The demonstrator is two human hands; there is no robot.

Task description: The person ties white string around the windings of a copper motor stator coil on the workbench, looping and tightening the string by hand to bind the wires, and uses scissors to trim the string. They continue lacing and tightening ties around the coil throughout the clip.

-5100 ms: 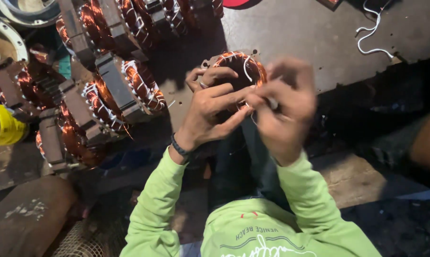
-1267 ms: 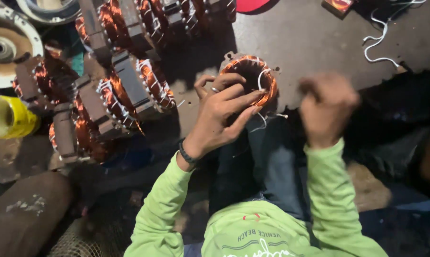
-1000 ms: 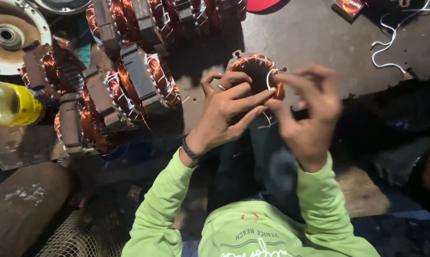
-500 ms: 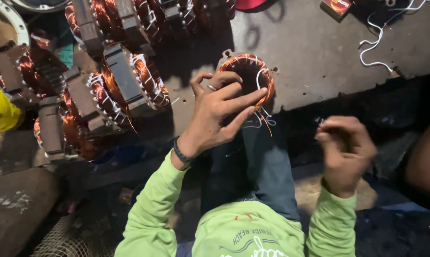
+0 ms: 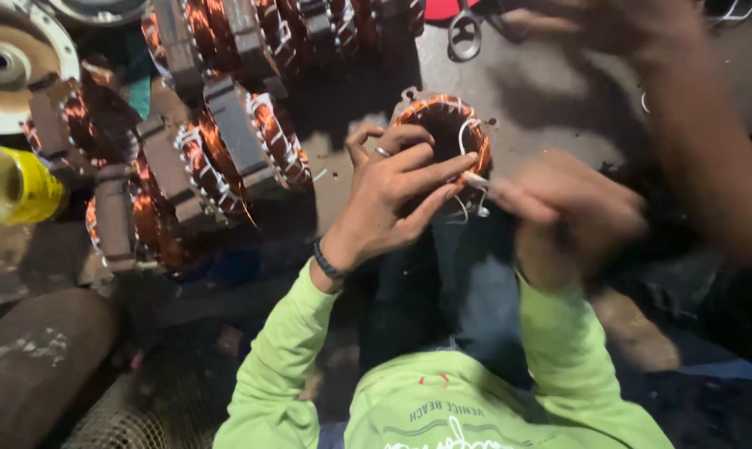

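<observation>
Copper-wound round motor stator with a dark hollow centre [image 5: 444, 133] sits propped on the person's lap, just above and between the two hands, tilted so its open face looks up at the head camera; held this way, the windings and the white tie cord on its rim are in easy reach. Left hand [image 5: 392, 195] is spread over the near side of the ring, fingers [image 5: 430, 173] laid across the coil and pressing it, which steadies the piece against pulling from the other side. Right hand [image 5: 571, 208] is blurred with motion just right of the stator; its fingers seem pinched on a thin white cord or sleeve end [image 5: 475, 180] at the ring's lower right edge, though the blur does not let me tell the grip for certain. A dark band [image 5: 327, 260] circles the left wrist, and both arms wear lime-green long sleeves [image 5: 288, 357].

Left of the left hand, a heap of similar copper-wound stators with grey steel cores [image 5: 218, 141] lies stacked on edge, near enough to reach. Farther left are a yellow-capped clear plastic bottle [image 5: 14, 185] and a round pale metal motor end cover [image 5: 14, 71]. Beyond the stator, a metal spanner's ring end [image 5: 465, 35] rests on the grey floor [image 5: 559, 100]. At the upper right, another person's arm [image 5: 700, 125] crosses the frame, well apart from the work.
</observation>
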